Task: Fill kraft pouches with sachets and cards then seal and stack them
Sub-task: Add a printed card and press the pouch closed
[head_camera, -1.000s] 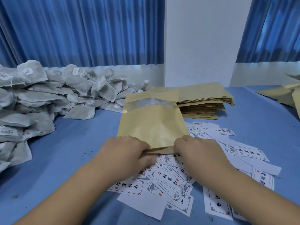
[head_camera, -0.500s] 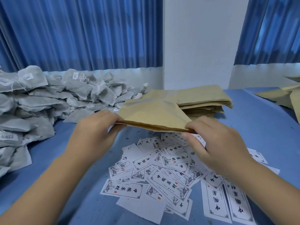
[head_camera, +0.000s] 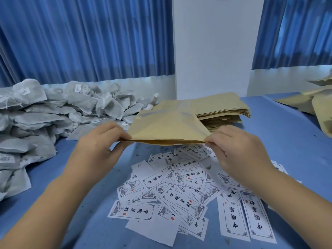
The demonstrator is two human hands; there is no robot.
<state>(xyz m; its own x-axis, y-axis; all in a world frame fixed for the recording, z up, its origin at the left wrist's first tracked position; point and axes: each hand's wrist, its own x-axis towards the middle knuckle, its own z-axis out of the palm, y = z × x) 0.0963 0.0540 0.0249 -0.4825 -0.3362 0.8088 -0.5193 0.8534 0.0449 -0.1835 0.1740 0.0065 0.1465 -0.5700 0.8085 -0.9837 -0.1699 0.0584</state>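
A kraft pouch point(head_camera: 167, 127) is held flat in the air above the table, its near edge slightly parted. My left hand point(head_camera: 100, 142) pinches its near left corner and my right hand point(head_camera: 239, 146) pinches its near right corner. Under and in front of it lie several white printed cards point(head_camera: 181, 196), scattered on the blue table. Behind the pouch sits a stack of empty kraft pouches point(head_camera: 221, 108). A big heap of grey sachets point(head_camera: 53, 112) fills the left side.
More kraft pouches point(head_camera: 316, 103) lie at the far right edge of the blue table point(head_camera: 280, 141). Blue curtains and a white wall close off the back. Small dark crumbs dot the cloth near the cards.
Both hands have lifted the pouch off the cards, tilted it flat and moved apart to its near corners. The cards that lay under my hands now show.
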